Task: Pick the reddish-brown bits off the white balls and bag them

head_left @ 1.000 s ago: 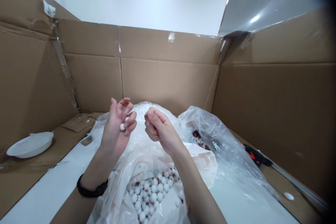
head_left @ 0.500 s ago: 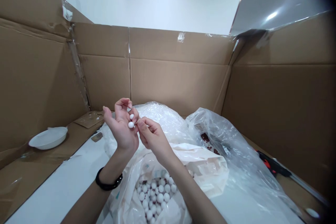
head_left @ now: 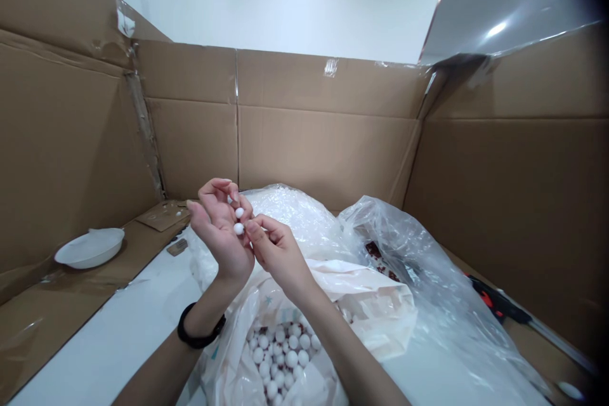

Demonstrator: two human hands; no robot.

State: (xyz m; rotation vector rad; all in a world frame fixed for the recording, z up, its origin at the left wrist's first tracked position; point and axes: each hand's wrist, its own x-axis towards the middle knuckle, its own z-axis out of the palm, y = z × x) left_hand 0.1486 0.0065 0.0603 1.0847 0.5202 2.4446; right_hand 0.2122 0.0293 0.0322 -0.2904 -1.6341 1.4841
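Note:
Palm up and fingers curled, my left hand point(head_left: 223, 222) holds small white balls. An upper white ball point(head_left: 239, 212) rests by its fingers, with a lower white ball point(head_left: 238, 228) just beneath. My right hand point(head_left: 273, 247) meets it from the right, thumb and forefinger pinched right beside the lower ball. What sits in that pinch is too small to make out. Below both hands, an open white plastic bag point(head_left: 228, 355) contains many white balls point(head_left: 291, 358) with dark red bits among them.
Behind the hands lies a clear bag of white material point(head_left: 290, 209). Another clear plastic bag point(head_left: 404, 241) with dark red pieces lies to the right, near a black-and-red tool point(head_left: 499, 301). A white dish point(head_left: 90, 248) sits at left. Cardboard walls point(head_left: 323, 139) enclose the table.
The fingers of my left hand have curled in a little and the hand has tipped slightly. My right hand's pinch stays beside the lower ball. The view has shifted very slightly.

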